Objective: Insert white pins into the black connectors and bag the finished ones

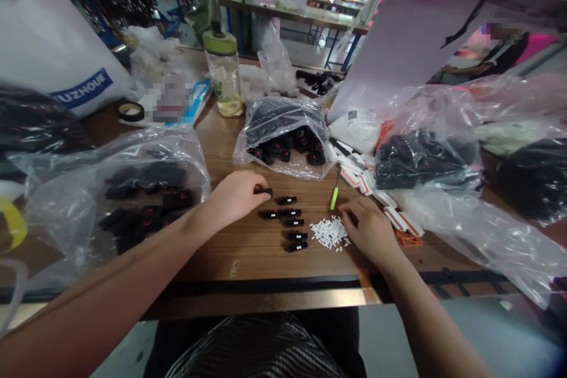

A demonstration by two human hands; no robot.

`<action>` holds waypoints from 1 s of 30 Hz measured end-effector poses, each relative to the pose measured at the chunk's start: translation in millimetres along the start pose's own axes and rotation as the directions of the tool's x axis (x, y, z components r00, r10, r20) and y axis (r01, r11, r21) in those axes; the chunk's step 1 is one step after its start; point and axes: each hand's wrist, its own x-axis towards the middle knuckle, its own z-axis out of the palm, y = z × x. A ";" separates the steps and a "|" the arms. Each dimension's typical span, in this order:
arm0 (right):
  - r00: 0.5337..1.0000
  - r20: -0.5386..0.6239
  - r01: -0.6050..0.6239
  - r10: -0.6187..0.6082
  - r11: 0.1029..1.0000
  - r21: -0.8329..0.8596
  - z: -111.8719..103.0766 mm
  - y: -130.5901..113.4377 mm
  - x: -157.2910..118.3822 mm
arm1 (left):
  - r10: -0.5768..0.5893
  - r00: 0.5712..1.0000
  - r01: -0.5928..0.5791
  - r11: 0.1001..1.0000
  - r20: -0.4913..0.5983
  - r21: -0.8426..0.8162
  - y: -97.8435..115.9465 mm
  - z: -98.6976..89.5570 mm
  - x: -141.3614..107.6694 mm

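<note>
My left hand (241, 194) pinches a small black plastic connector (264, 192) between thumb and fingers, over the wooden table. Beside it lie several similar black connectors (296, 222) in a rough column, each with white dots on the side facing me. My right hand (370, 227) rests at the right edge of a pile of small white plastic pegs (328, 232). Its fingers are curled together, and whatever they hold, if anything, is too small to make out. A thin screwdriver with a yellow-green handle (334, 198) lies just beyond those fingertips.
Clear bags of black parts stand at the left (146, 189), centre back (283, 136) and right (425, 156). White and orange strips (361, 174) lie behind my right hand. A bottle (222, 74) and a tape roll (130, 110) are further back. Another person (500, 53) is at upper right.
</note>
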 end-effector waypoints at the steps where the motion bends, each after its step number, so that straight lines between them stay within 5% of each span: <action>1: 1.000 -0.004 -0.003 0.003 1.000 0.010 0.4 0.5 0.0 | -0.012 1.000 0.012 1.000 -0.008 -0.015 -0.4 1.2 -0.1; 14: 0.999 -0.024 -0.030 0.031 0.997 0.068 1.2 3.1 0.1 | 0.040 0.998 -0.035 0.995 0.051 -0.099 10.0 7.1 -9.9; 20: 0.997 -0.041 -0.062 0.065 0.995 0.078 -0.7 -0.9 0.9 | 0.066 0.998 -0.065 0.992 0.009 -0.108 13.1 -10.6 -11.1; 25: 0.995 -0.049 -0.083 0.086 0.995 0.063 -1.6 -1.6 1.2 | 0.053 0.990 -0.021 0.973 -0.133 0.230 32.6 -19.3 27.0; 30: 0.996 -0.050 -0.076 0.080 0.994 0.078 -1.8 1.7 1.0 | 0.013 0.999 0.004 0.922 -0.043 0.387 48.8 -4.6 83.4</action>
